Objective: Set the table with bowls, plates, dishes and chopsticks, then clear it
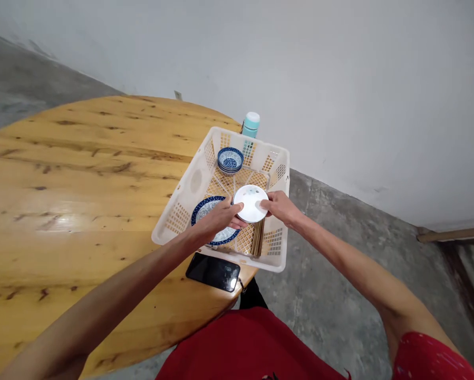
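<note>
Between both hands is a small white plate [251, 202] with a faint print near its far edge, held over a white plastic basket [195, 182]. My left hand [225, 214] grips its left side, thumb on top and fingers underneath. On the right side, my right hand [278, 206] pinches the rim with the thumb on top. Inside the basket, below my left hand, lies a blue-patterned plate [205, 207], partly hidden by that hand. Several blue-and-white bowls [230, 158] stand stacked at the basket's far end. A bundle of chopsticks [257, 240] lies under the white plate, partly covered by it.
The basket sits at the right edge of a round wooden table [82, 184]. A black phone [213, 272] lies at the near edge, and a light-blue bottle [251, 124] stands behind the basket. A white wall [339, 95] rises beyond, with grey concrete floor [339, 248] to the right.
</note>
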Demonstrator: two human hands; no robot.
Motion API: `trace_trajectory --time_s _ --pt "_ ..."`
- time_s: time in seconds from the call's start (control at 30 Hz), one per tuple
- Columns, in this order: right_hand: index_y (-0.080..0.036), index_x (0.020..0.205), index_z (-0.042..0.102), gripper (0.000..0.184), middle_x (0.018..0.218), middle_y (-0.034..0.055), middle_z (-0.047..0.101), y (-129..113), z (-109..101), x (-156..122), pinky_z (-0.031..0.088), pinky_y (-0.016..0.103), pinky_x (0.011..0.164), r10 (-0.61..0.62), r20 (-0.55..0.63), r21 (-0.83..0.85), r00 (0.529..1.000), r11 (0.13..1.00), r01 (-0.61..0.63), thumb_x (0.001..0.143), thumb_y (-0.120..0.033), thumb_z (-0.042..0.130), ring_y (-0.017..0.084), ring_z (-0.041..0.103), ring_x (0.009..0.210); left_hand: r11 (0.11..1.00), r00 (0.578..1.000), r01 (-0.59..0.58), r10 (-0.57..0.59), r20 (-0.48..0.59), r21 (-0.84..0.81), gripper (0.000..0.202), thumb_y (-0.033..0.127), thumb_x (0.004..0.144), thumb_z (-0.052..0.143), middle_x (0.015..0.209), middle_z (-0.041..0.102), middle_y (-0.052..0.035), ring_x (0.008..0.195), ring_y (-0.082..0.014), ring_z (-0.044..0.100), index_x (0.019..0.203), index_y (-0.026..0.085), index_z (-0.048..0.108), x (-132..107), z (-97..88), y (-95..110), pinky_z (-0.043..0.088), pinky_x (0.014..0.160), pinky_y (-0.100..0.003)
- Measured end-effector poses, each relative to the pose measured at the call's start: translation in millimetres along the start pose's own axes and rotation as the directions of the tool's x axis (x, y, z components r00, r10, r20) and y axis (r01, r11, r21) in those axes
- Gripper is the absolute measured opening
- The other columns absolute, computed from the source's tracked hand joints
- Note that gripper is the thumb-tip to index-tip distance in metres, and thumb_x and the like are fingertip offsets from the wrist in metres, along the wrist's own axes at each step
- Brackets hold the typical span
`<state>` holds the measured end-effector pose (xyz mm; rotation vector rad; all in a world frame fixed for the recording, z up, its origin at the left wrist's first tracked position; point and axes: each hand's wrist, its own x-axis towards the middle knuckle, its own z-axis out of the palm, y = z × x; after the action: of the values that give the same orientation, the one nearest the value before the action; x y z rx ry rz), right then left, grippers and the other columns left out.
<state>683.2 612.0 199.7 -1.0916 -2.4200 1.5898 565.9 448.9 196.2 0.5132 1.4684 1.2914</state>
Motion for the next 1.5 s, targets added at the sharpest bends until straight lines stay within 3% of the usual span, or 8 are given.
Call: trace_trajectory --time_s 0.13,0.27,0.4,0.6,0.77,0.97,1.27,1.5 --pt "-0.012 0.069 0.064 0.012 0.059 0.0006 0.057 0 -18 60 0.043 0.021 0.050 0.014 0.131 -0.109 0.991 0.994 0.000 0.067 -0.020 0.055 0.012 0.052 0.056 0.994 0.990 0.032 -0.045 -0.130 -0.103 0.034 0.030 0.090 0.056 0.094 0.075 -0.0112 0.075 -0.0189 0.074 0.120 0.014 0.053 38 11.2 1 0.056 0.065 -0.025" --pt "-0.013 0.064 0.060 0.009 0.052 -0.0005 0.050 4 -32 117 0.037 0.021 0.047 0.050 0.180 -0.262 0.982 0.965 -0.001 0.069 -0.019 0.056 0.011 0.048 0.050 0.976 0.964 0.044 -0.097 -0.248 -0.212 0.032 0.025 0.089 0.054 0.099 0.074 -0.0114 0.074 -0.0170 0.073 0.119 0.014 0.053 86 27.0 0 0.057 0.067 -0.025" --pt "-0.010 0.077 0.066 0.013 0.061 0.0033 0.059 11 -44 167 0.039 0.021 0.049 0.102 0.196 -0.414 0.975 0.910 -0.012 0.072 -0.019 0.058 0.013 0.053 0.054 0.950 0.944 0.012 -0.114 -0.311 -0.313 0.042 0.022 0.085 0.058 0.109 0.072 -0.0122 0.078 -0.0168 0.072 0.126 0.016 0.051 136 40.2 -5 0.058 0.069 -0.026" --pt "-0.008 0.095 0.071 0.024 0.083 0.0113 0.071 16 -59 224 0.039 0.021 0.053 0.148 0.233 -0.660 0.961 0.750 0.045 0.076 -0.014 0.057 0.016 0.062 0.067 0.848 0.932 0.009 -0.198 -0.302 -0.529 0.057 0.021 0.080 0.065 0.112 0.072 -0.0134 0.089 -0.0213 0.073 0.134 0.016 0.047 205 51.8 -15 0.060 0.073 -0.028" --pt "-0.007 0.108 0.071 0.034 0.101 0.0167 0.074 23 -57 259 0.048 0.024 0.067 0.190 0.239 -0.765 0.952 0.641 0.065 0.077 -0.016 0.061 0.024 0.070 0.087 0.830 0.936 0.033 -0.222 -0.275 -0.557 0.063 0.018 0.083 0.058 0.119 0.070 -0.0152 0.097 -0.0235 0.072 0.143 0.015 0.039 248 50.7 -33 0.059 0.084 -0.034" --pt "-0.010 0.116 0.070 0.044 0.109 0.0201 0.073 35 -44 282 0.052 0.027 0.078 0.199 0.207 -0.839 0.958 0.540 0.069 0.074 -0.026 0.071 0.031 0.070 0.103 0.795 0.926 0.044 -0.260 -0.275 -0.605 0.060 0.013 0.088 0.049 0.131 0.063 -0.0191 0.099 -0.0202 0.072 0.145 0.010 0.034 274 47.4 -51 0.057 0.091 -0.034" --pt "-0.009 0.114 0.071 0.044 0.111 0.0207 0.073 42 -38 293 0.052 0.028 0.084 0.171 0.197 -0.839 0.965 0.538 0.076 0.075 -0.029 0.073 0.031 0.068 0.109 0.819 0.902 0.108 -0.319 -0.290 -0.564 0.058 0.011 0.086 0.050 0.131 0.063 -0.0181 0.099 -0.0212 0.071 0.143 0.009 0.039 289 41.8 -49 0.057 0.089 -0.033" --pt "-0.008 0.113 0.071 0.041 0.112 0.0220 0.072 46 -35 291 0.051 0.029 0.088 0.156 0.194 -0.837 0.969 0.542 0.081 0.076 -0.025 0.072 0.032 0.066 0.112 0.844 0.934 0.057 -0.233 -0.270 -0.533 0.057 0.009 0.086 0.048 0.133 0.062 -0.0176 0.100 -0.0207 0.070 0.143 0.009 0.041 288 42.7 -53 0.056 0.091 -0.033"
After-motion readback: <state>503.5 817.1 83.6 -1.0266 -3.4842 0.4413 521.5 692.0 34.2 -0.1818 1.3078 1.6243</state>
